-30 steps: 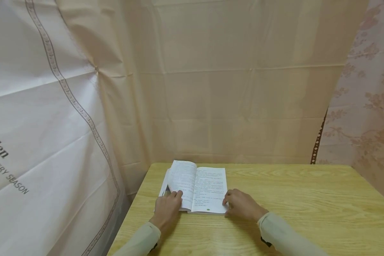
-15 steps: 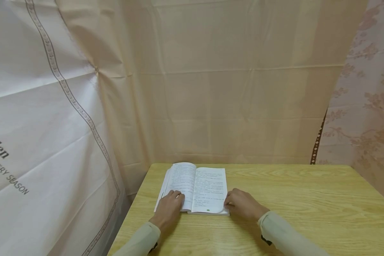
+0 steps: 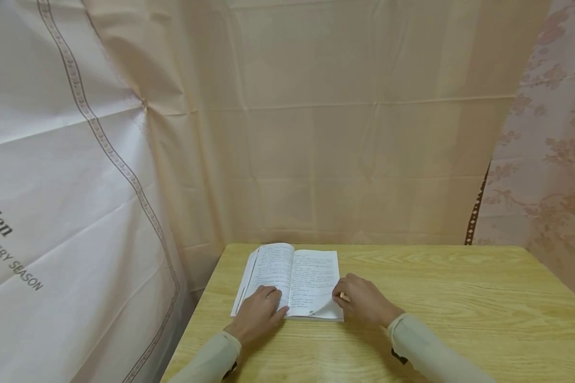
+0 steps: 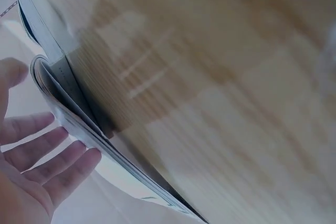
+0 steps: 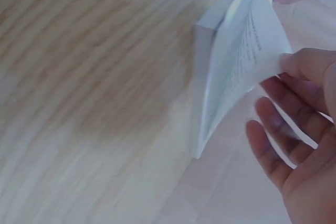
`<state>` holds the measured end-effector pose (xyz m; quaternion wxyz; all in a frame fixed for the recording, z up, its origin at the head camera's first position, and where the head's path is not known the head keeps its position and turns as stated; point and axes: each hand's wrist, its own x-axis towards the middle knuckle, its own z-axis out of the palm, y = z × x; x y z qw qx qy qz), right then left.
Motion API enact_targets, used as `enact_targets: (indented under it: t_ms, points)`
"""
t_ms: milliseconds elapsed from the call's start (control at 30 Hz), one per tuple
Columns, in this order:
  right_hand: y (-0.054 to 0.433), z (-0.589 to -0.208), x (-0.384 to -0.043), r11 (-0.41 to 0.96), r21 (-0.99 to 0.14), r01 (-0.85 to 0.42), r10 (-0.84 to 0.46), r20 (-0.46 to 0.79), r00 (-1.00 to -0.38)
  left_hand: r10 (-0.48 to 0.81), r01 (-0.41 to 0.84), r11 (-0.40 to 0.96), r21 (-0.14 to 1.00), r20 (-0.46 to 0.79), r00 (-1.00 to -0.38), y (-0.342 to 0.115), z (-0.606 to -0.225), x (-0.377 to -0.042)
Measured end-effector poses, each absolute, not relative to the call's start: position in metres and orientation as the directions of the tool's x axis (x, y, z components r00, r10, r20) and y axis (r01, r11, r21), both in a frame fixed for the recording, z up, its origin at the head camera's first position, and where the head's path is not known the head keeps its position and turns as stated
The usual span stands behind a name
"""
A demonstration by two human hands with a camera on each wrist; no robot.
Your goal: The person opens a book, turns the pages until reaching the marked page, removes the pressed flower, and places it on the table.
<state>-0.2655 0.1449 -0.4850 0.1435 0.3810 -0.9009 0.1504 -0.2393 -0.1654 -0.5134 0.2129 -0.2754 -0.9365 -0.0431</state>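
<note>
An open book (image 3: 313, 271) lies at the left part of the table, printed text on both pages. My left hand (image 3: 259, 314) rests on the lower part of the left-hand page, its fingers extended over the paper and the thumb reaching to the fold. In the left wrist view its fingers (image 4: 63, 153) lie nearly straight along the bowed page stack. At the lower right corner, my right hand (image 3: 364, 300) pinches a page (image 5: 257, 45) between thumb and forefinger. That page curls up off the stack below it, while the other fingers stay spread apart.
The light wooden table (image 3: 436, 282) extends right of the book. A beige cloth (image 3: 345, 159) hangs behind its far edge. White printed cloth (image 3: 76, 213) hangs on the left, and a floral one (image 3: 546, 175) on the right.
The left hand has shifted right toward the fold, its thumb now on the book. The left pages have settled flatter. My right hand has lifted the right page's lower corner up and leftward.
</note>
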Motion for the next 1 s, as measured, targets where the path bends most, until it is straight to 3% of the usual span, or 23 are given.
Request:
enact_targets:
  t_ms: [500, 700, 900, 1000]
  points:
    - [0.128, -0.456, -0.266, 0.541, -0.123, -0.832, -0.598, 0.639, -0.483, 0.514, 0.521, 0.844, -0.126, 0.466, -0.72, -0.151, -0.515, -0.242]
    - [0.132, -0.458, -0.265, 0.605, -0.166, -0.779, -0.563, 0.603, -0.565, 0.493, 0.531, 0.84, -0.109, 0.561, -0.665, -0.156, -0.514, -0.24]
    - [0.137, -0.471, -0.261, 0.673, -0.207, -0.71, -0.607, 0.394, -0.69, 0.452, 0.405, 0.884, -0.233, 0.649, -0.613, -0.164, -0.512, -0.238]
    - [0.139, -0.479, -0.26, 0.688, -0.249, -0.682, -0.619, 0.288, -0.73, 0.437, 0.335, 0.898, -0.284, 0.656, -0.615, -0.166, -0.511, -0.237]
